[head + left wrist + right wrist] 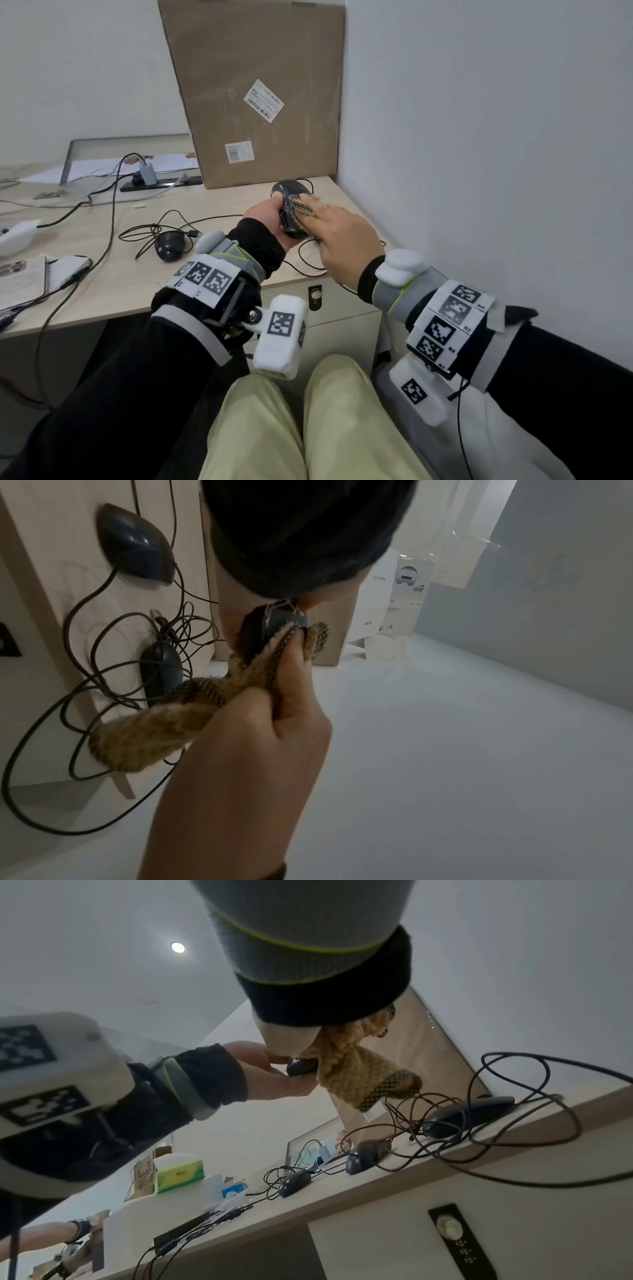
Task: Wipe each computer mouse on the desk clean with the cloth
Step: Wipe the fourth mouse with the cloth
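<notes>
My left hand point(270, 212) grips a black wired mouse point(291, 222) and holds it up just above the desk's right end. My right hand point(325, 222) holds a tan knitted cloth point(303, 205) bunched under its fingers and presses it on the mouse's top. From the left wrist view the cloth point(164, 723) wraps over the mouse point(263, 634) and hangs down past my right thumb. A second black mouse point(291, 186) lies on the desk right behind, and a third point(169, 245) lies to the left among coiled cables.
A tall cardboard box point(260, 89) leans at the back of the wooden desk point(137, 277), and a white wall point(479, 137) closes the right side. Loose cables point(113, 192), a charger, papers and a glass panel fill the left. A further mouse point(294, 1183) lies farther along.
</notes>
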The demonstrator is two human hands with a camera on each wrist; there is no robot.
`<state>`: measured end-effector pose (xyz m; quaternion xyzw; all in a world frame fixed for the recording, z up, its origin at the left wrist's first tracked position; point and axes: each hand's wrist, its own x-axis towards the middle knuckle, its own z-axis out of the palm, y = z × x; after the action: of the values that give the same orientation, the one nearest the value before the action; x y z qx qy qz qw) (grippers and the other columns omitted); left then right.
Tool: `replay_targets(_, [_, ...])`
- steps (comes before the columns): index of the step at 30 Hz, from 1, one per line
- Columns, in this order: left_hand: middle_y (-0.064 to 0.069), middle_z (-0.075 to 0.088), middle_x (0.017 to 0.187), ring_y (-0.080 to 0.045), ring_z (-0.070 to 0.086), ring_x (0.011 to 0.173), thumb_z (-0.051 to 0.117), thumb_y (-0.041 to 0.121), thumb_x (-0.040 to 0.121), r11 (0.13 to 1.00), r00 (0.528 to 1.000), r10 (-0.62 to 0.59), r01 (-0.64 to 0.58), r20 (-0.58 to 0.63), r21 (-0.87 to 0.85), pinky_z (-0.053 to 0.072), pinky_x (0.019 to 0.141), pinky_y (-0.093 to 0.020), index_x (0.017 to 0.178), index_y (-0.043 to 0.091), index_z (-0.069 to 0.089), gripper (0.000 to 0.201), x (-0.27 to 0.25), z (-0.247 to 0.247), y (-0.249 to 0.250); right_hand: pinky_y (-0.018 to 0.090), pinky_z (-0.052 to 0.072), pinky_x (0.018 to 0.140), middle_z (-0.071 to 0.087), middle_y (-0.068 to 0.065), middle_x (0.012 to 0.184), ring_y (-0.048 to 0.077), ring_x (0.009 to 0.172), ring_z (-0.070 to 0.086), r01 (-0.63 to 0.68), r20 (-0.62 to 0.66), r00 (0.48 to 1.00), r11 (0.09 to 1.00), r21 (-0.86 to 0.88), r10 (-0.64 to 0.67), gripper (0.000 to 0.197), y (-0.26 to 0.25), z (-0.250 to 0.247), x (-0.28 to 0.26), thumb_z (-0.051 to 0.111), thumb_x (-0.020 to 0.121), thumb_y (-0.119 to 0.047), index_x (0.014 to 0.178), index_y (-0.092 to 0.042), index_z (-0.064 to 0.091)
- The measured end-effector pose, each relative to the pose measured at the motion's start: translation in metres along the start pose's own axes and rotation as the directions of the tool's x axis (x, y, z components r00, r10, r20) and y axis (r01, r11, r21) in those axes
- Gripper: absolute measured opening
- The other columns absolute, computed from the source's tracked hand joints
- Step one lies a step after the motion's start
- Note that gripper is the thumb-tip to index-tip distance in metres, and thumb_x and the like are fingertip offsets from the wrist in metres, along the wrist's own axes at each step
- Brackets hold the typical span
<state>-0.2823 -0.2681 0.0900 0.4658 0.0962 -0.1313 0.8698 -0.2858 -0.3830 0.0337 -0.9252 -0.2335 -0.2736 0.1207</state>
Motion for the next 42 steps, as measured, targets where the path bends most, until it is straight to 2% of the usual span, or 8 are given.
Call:
replay_targets(7, [-0.02, 0.058, 0.121, -0.034, 0.055, 0.114, 0.033, 0.025, 0.103, 0.999, 1.0, -0.009, 0.009, 0.018, 0.034, 0.045, 0.079, -0.046, 0.137, -0.001, 0.04, 0.044, 0.004, -0.009, -0.008, 0.037, 0.037, 0.105, 0.033, -0.004, 0.151, 0.024, 0.13, 0.041, -0.188, 0.026, 0.982, 0.973, 0.136, 0.186, 0.06, 0.008, -0.011, 0.008, 0.036, 0.081, -0.005, 0.138, -0.022, 0.042])
replay_targets(13, [-0.018, 0.052, 0.134, -0.029, 0.06, 0.091, 0.033, 0.028, 0.103, 1.0, 1.0, 0.011, -0.011, 0.008, -0.009, 0.045, 0.065, -0.042, 0.135, -0.001, 0.042, 0.044, 0.006, -0.008, -0.002, 0.046, 0.054, 0.075, 0.061, 0.009, 0.127, 0.033, 0.106, 0.062, 0.148, -0.066, 0.987, 0.989, -0.001, -0.148, 0.049, 0.013, 0.001, -0.004, 0.034, 0.069, -0.005, 0.101, -0.01, 0.07])
replay_targets(17, [-0.017, 0.053, 0.135, -0.031, 0.054, 0.119, 0.033, 0.027, 0.103, 0.999, 1.0, -0.009, 0.008, 0.026, 0.034, 0.044, 0.084, -0.044, 0.134, -0.001, 0.045, 0.043, 0.007, -0.008, -0.004, 0.048, 0.049, 0.088, 0.047, 0.004, 0.142, 0.03, 0.121, 0.051, 0.042, -0.012, 0.999, 0.999, 0.015, -0.042, 0.053, 0.013, 0.005, 0.003, 0.045, 0.075, 0.0, 0.123, -0.016, 0.059])
replay_targets(22, [-0.018, 0.059, 0.104, -0.034, 0.058, 0.106, 0.032, 0.025, 0.103, 1.0, 0.999, 0.001, -0.001, 0.032, -0.001, 0.044, 0.079, -0.047, 0.131, -0.002, 0.044, 0.041, 0.01, -0.011, -0.007, 0.028, 0.036, 0.103, 0.043, -0.003, 0.145, 0.022, 0.128, 0.044, -0.177, -0.064, 0.978, 0.953, 0.246, 0.198, 0.064, 0.012, -0.013, 0.008, 0.029, 0.072, -0.012, 0.132, -0.022, 0.051])
replay_targets(27, [-0.015, 0.06, 0.088, -0.027, 0.059, 0.079, 0.032, 0.027, 0.103, 0.999, 1.0, -0.003, 0.003, 0.013, 0.04, 0.045, 0.066, -0.042, 0.115, -0.002, 0.051, 0.037, 0.014, -0.011, -0.005, 0.044, 0.056, 0.074, 0.063, 0.009, 0.124, 0.031, 0.105, 0.063, 0.134, -0.077, 0.988, 0.991, 0.014, -0.133, 0.049, 0.012, -0.003, -0.003, 0.035, 0.068, -0.003, 0.1, -0.01, 0.071])
replay_targets(31, [-0.017, 0.062, 0.104, -0.032, 0.054, 0.118, 0.031, 0.027, 0.103, 0.996, 0.998, -0.021, 0.017, 0.052, 0.085, 0.045, 0.077, -0.044, 0.135, 0.0, 0.043, 0.043, 0.015, -0.011, -0.009, 0.044, 0.046, 0.095, 0.042, 0.002, 0.146, 0.026, 0.127, 0.046, -0.001, 0.009, 1.0, 1.0, 0.02, 0.001, 0.06, 0.011, -0.002, 0.003, 0.039, 0.075, -0.001, 0.131, -0.018, 0.052])
replay_targets(34, [-0.018, 0.06, 0.095, -0.033, 0.059, 0.1, 0.033, 0.027, 0.103, 0.997, 0.998, -0.01, 0.006, 0.054, 0.07, 0.047, 0.068, -0.045, 0.131, 0.0, 0.044, 0.041, 0.016, -0.011, -0.01, 0.035, 0.035, 0.107, 0.032, -0.005, 0.151, 0.019, 0.134, 0.036, -0.143, -0.017, 0.989, 0.982, 0.123, 0.147, 0.063, 0.016, -0.009, 0.006, 0.032, 0.079, -0.007, 0.139, -0.022, 0.041])
replay_targets(42, [-0.018, 0.062, 0.111, -0.03, 0.061, 0.097, 0.034, 0.027, 0.102, 0.998, 1.0, 0.01, -0.011, 0.028, 0.066, 0.045, 0.081, -0.045, 0.127, 0.002, 0.048, 0.038, 0.017, -0.009, -0.005, 0.042, 0.054, 0.082, 0.049, 0.007, 0.14, 0.028, 0.119, 0.054, 0.055, -0.02, 0.998, 0.998, -0.01, -0.055, 0.057, 0.013, 0.004, -0.003, 0.038, 0.072, 0.0, 0.123, -0.013, 0.059])
